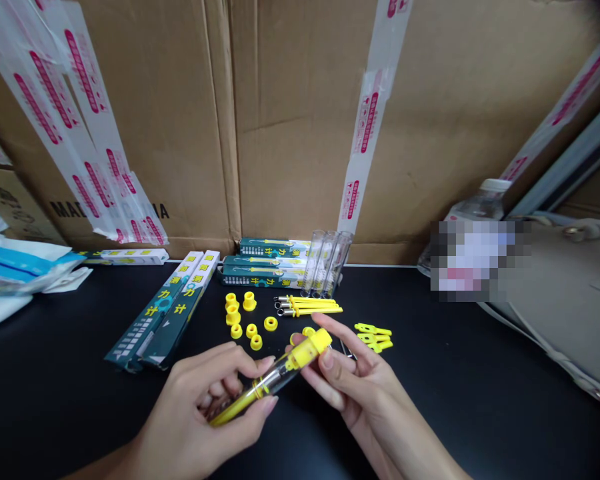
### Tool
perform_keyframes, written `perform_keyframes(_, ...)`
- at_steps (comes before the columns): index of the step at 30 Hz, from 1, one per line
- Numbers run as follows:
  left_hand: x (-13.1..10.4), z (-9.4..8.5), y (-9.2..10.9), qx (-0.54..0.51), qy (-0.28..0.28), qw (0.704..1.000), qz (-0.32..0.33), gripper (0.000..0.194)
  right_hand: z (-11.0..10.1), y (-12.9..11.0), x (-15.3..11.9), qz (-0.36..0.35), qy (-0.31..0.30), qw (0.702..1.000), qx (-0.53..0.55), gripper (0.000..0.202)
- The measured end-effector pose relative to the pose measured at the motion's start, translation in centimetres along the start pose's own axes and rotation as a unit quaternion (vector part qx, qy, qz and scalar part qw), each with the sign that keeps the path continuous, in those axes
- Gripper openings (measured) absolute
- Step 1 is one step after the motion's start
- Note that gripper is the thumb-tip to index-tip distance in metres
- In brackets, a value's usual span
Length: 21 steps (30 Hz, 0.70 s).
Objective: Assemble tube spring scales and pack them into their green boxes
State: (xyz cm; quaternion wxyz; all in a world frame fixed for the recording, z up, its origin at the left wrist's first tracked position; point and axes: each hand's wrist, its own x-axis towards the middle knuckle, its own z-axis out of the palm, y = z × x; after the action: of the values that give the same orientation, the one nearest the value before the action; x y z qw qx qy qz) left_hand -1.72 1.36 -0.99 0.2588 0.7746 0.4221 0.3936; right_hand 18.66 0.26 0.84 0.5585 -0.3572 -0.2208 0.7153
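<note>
My left hand [195, 400] is closed around a clear-tubed spring scale [279, 375], tilted with its yellow cap up to the right. Through the tube show a yellow rod and a dark coil. At the capped end, my right hand [365, 387] has its thumb and fingers curled around the yellow cap [313, 348]. Just beyond lie several yellow collars [233, 315], a flat yellow ring [271, 323] and yellow rods with metal hooks [315, 307]. Small yellow flat pieces [375, 333] lie to the right. Thin metal parts behind my right fingers are partly hidden.
Three clear tubes [325, 263] stand before stacked spring scale boxes [265, 273]. Two more boxes [167, 310] lie at left, near a blue-white packet [25, 267]. A plastic bottle [493, 193] and grey bag [565, 293] are at right. Large cardboard [290, 133] walls the back.
</note>
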Motion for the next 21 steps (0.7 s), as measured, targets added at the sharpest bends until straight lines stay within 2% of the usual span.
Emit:
perform_keyframes(3,-0.07,0.03,-0.01,-0.009,0.014,1.000,0.011,0.007,0.12,-0.14,0.03,0.002,-0.002,1.000,-0.012,0.040)
perform_keyframes(9,-0.09,0.05,0.00,-0.007,0.008,1.000,0.010,0.006,-0.52,0.21,0.30,-0.017,-0.024,0.999,-0.015,0.017)
perform_keyframes(13,0.09,0.06,0.01,-0.008,-0.003,1.000,-0.007,0.005,-0.44,0.28,0.13,-0.013,-0.019,1.000,-0.005,0.020)
perform_keyframes(17,0.05,0.03,0.09,-0.007,-0.013,1.000,-0.018,0.005,-0.12,0.12,-0.01,-0.011,-0.003,1.000,-0.009,0.045)
perform_keyframes(21,-0.02,0.06,0.26,-0.008,-0.008,1.000,-0.024,0.006,-0.09,0.01,0.06,-0.006,0.002,1.000,-0.028,0.039)
